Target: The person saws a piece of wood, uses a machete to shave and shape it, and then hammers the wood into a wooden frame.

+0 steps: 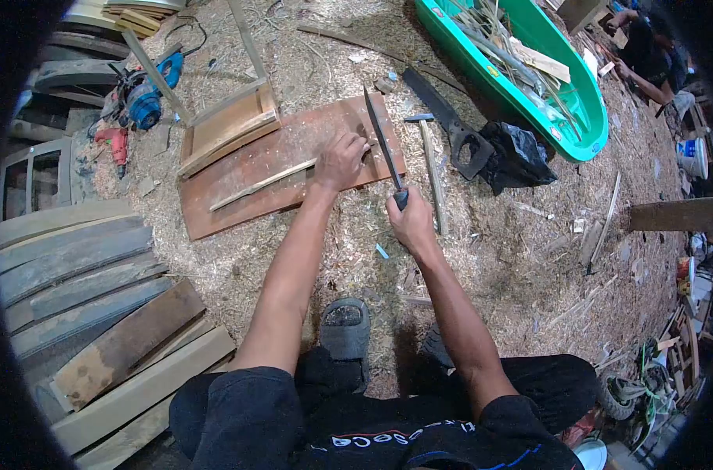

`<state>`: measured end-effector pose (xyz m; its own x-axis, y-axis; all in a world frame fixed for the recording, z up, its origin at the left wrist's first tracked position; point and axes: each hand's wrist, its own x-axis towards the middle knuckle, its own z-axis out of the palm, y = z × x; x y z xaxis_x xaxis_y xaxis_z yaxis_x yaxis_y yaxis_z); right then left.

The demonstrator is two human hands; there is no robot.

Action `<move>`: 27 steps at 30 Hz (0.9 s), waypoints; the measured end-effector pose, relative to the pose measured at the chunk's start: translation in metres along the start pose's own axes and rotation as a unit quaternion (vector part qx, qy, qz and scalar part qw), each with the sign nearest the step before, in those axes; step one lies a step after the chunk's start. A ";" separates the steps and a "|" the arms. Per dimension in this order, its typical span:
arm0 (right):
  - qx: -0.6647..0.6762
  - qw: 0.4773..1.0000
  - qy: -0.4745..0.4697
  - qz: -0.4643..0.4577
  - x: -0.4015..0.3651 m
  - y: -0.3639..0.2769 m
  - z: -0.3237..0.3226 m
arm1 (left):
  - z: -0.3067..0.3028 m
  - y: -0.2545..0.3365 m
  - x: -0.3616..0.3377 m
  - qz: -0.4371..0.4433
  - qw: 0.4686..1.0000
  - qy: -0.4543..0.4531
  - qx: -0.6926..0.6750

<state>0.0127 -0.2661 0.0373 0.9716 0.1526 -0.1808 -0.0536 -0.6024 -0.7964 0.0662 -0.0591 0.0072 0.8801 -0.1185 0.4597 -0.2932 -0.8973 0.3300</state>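
Note:
My right hand [413,218] is wrapped round the black handle of a long knife [382,139], its narrow dark blade pointing up and away from me. Left of the blade, my left hand [340,161] is closed over the end of a thin wooden strip [262,186]. That strip lies across a reddish-brown board [298,131] on the floor; the fingers hide its far end. Close to the knife's right side lies a hammer [430,160] with a long wooden handle.
A handsaw [448,117] and black plastic bag [521,157] lie right of the hammer. Beyond is a green tub [474,59] of scraps. A wooden frame [227,129] rests on the board's left; power tools [145,106] and stacked planks [82,258] lie farther left. Another person [646,59] crouches far right.

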 end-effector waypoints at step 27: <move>-0.020 0.999 0.011 -0.022 0.009 -0.001 0.004 | 0.006 -0.010 -0.001 0.025 0.999 0.005 0.035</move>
<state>0.0211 -0.2610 0.0341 0.9777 0.1626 -0.1325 -0.0014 -0.6266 -0.7794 0.0709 -0.0529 -0.0014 0.8613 -0.1605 0.4822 -0.3102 -0.9176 0.2486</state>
